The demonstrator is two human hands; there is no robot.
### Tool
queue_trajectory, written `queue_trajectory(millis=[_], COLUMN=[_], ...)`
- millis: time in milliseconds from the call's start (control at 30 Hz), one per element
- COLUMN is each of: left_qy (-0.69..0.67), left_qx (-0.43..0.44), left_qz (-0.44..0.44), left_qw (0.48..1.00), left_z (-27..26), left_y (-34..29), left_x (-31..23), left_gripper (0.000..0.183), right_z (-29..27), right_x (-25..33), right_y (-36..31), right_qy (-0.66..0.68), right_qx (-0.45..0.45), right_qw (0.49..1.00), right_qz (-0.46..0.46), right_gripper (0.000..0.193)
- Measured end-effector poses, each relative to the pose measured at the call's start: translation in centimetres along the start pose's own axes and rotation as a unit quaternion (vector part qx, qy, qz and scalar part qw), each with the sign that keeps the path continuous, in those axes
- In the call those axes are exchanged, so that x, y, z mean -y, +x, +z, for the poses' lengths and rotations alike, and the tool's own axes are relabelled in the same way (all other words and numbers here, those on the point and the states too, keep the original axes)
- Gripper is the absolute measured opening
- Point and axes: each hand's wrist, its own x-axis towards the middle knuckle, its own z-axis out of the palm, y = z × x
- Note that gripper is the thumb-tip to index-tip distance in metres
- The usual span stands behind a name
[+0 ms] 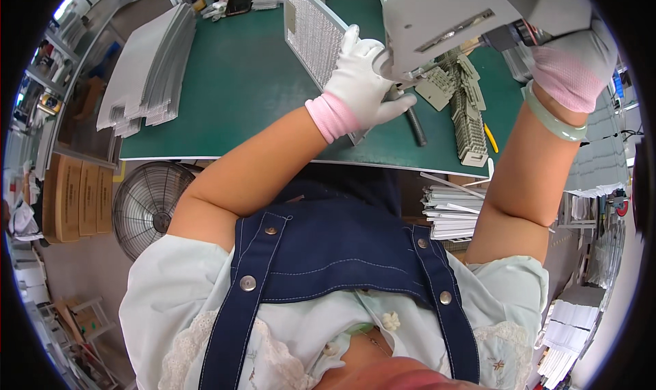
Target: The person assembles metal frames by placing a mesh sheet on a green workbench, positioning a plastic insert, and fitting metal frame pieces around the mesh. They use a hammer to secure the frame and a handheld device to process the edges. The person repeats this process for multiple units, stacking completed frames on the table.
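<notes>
My left hand (365, 76), in a white glove with a pink cuff, grips the edge of a grey framed panel (311, 38) with a mesh-like face, tilted up from the table. Its thumb points right, close to the thin tip of a powered driver (504, 38). The gloved right hand (577, 62) is closed around the rear of this driver; most of its fingers are hidden. A large grey housing (471, 11) covers part of the tool. Under the left thumb a dark rod (415, 127) lies on the table.
Stacked pale metal brackets (470, 130) line the right of the green table (239, 82), with a yellow-handled tool (490, 137) beside them. Grey sheets (147, 69) stand stacked at left. A phone (239, 1) lies at the back; a floor fan (154, 209) stands below left.
</notes>
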Motion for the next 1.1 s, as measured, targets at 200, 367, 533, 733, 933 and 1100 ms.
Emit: queue_trajectory(millis=[200,367,533,733,933,1100], left_qy=[0.061,0.038,-0.014,0.033,0.048,0.054], left_qx=[-0.029,-0.059,-0.016,-0.096,-0.039,-0.072], left_qz=[0.029,0.037,0.01,0.041,0.04,0.037], left_qw=[0.997,0.997,1.0,0.994,0.997,0.995], left_z=[0.2,0.6,0.2,0.2,0.0,0.4], left_y=[-0.1,-0.2,-0.2,0.3,0.5,0.6], left_x=[0.3,0.6,0.4,-0.1,0.4,0.2], left_gripper=[0.039,0.037,0.035,0.038,0.044,0.036], right_z=[0.7,0.1,-1.0,-0.1,-2.6,-0.9], right_x=[0.6,0.8,0.3,-5.1,-7.0,-7.5], right_y=[-0.7,-0.8,-0.8,0.1,0.8,1.0], right_qy=[0.014,-0.08,-0.081,0.115,0.242,0.195], right_qx=[0.017,0.025,0.066,-0.061,-0.088,-0.084], right_qw=[0.999,0.995,0.992,0.975,0.908,0.939], right_qz=[-0.025,-0.062,-0.067,0.179,0.33,0.269], right_gripper=[0.037,0.03,0.029,0.026,0.023,0.025])
